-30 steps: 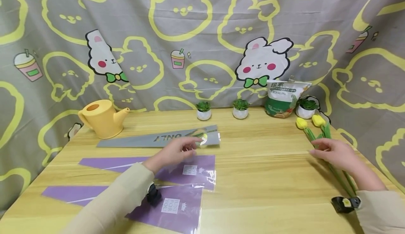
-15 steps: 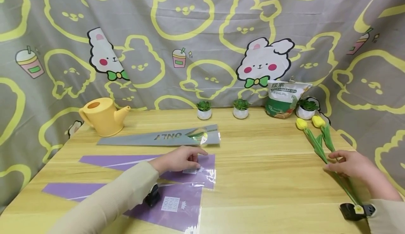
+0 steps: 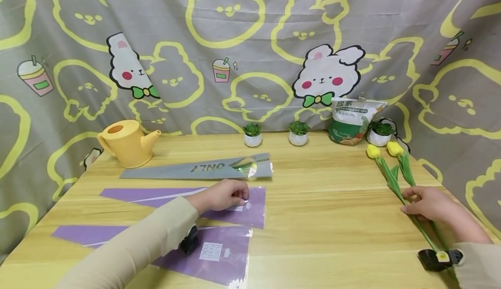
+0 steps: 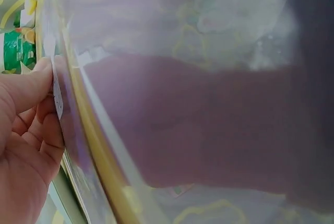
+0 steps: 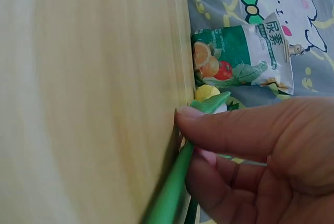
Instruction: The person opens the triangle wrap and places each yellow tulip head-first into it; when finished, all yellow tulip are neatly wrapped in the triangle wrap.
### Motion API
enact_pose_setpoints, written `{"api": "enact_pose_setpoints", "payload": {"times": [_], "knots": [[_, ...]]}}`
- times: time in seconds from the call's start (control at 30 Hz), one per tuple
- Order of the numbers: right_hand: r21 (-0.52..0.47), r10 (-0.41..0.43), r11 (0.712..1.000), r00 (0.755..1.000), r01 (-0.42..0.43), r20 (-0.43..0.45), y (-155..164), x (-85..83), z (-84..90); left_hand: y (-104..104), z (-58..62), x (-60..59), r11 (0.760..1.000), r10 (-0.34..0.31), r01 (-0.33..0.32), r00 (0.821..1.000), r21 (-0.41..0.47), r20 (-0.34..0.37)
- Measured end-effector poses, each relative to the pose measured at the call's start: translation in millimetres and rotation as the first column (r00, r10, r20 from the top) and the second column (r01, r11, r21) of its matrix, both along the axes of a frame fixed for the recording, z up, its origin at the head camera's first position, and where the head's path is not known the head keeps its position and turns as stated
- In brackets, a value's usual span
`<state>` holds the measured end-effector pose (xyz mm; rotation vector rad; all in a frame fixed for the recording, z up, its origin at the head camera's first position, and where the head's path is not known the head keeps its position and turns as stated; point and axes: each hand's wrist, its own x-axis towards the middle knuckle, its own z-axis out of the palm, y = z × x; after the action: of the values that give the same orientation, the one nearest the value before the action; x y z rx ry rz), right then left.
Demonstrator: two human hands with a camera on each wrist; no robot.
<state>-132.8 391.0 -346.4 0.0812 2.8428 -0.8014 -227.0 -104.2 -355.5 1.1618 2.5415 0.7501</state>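
Observation:
Two purple flower wrapping sleeves lie on the table to the left, tapered and clear-edged. My left hand pinches the upper purple sleeve near its wide end; in the left wrist view thumb and fingertips meet on the film. Closer to me is the lower purple sleeve, printed "JUST FOR YOU". On the right side, my right hand holds an artificial yellow tulip by its green stem between thumb and fingers. A second yellow tulip lies beside it, its stem running behind the hand.
A grey "ONLY" sleeve lies beyond the purple ones. At the back stand a yellow watering can, several potted succulents and a clipped green-white bag. A patterned curtain hangs behind the wooden table.
My left hand has come back from the grey sleeve to the upper purple one and taken hold of it. My right hand has slid down the tulip stems, toward me.

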Motion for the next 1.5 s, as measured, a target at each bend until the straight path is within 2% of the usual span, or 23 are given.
{"api": "enact_pose_setpoints", "payload": {"times": [0.27,0.47,0.63,0.73,0.8,0.9,0.97,1.0,1.07,1.13,1.23,1.3,1.4,1.5], "knots": [[-0.059,0.004,0.998,1.000,-0.006,-0.026,-2.1,-0.8,3.4,-1.4,-3.7,-1.5,1.000,-0.002,0.002,1.000,0.025,0.005],[-0.155,-0.024,0.988,0.995,0.008,-0.101,-6.0,-0.5,2.8,-0.4,-3.2,-2.7,1.000,-0.021,0.021,0.999,0.001,-0.043],[-0.301,-0.086,0.953,0.979,0.027,-0.183,-8.0,-1.6,2.0,2.6,-4.1,-3.7,0.998,-0.055,0.052,0.993,-0.032,-0.103],[-0.392,-0.131,0.920,0.960,0.024,-0.248,-9.3,-2.9,4.0,4.7,-4.0,-3.5,0.997,-0.065,0.058,0.990,-0.058,-0.122],[-0.463,-0.160,0.886,0.945,0.010,-0.285,-11.4,-4.5,6.5,5.5,-3.5,-3.0,0.995,-0.069,0.059,0.989,-0.077,-0.135],[-0.571,-0.201,0.821,0.930,-0.012,-0.309,-14.9,-9.2,7.7,6.5,-2.9,-2.3,0.993,-0.064,0.049,0.988,-0.110,-0.138],[-0.671,-0.239,0.741,0.921,-0.030,-0.306,-13.2,-16.3,2.4,7.1,-2.7,-1.9,0.990,-0.063,0.045,0.988,-0.131,-0.139],[-0.718,-0.256,0.695,0.918,-0.044,-0.304,-9.9,-21.4,-3.8,7.7,-2.5,-1.6,0.989,-0.060,0.041,0.989,-0.142,-0.134],[-0.813,-0.289,0.576,0.911,-0.079,-0.293,-1.3,-34.0,-19.6,8.1,-2.2,-1.6,0.987,-0.058,0.038,0.990,-0.155,-0.128],[-0.887,-0.296,0.444,0.913,-0.127,-0.279,-9.7,-35.0,-19.0,8.1,-2.5,-2.1,0.987,-0.054,0.035,0.991,-0.154,-0.120],[-0.938,-0.277,0.302,0.927,-0.168,-0.255,-33.2,-29.0,-8.8,6.3,-4.2,-3.8,0.991,-0.042,0.030,0.995,-0.131,-0.093],[-0.955,-0.255,0.235,0.936,-0.182,-0.241,-56.1,-20.3,4.9,4.5,-4.9,-5.2,0.995,-0.032,0.025,0.998,-0.097,-0.062],[-0.962,-0.218,0.166,0.944,-0.215,-0.249,-68.1,-23.3,1.6,1.1,-5.5,-7.2,0.999,-0.013,0.013,1.000,-0.040,-0.001],[-0.956,-0.163,0.144,0.947,-0.255,-0.277,-81.2,-25.9,0.2,-3.1,-6.4,-8.3,0.999,0.023,-0.025,0.996,0.021,0.089]]}}
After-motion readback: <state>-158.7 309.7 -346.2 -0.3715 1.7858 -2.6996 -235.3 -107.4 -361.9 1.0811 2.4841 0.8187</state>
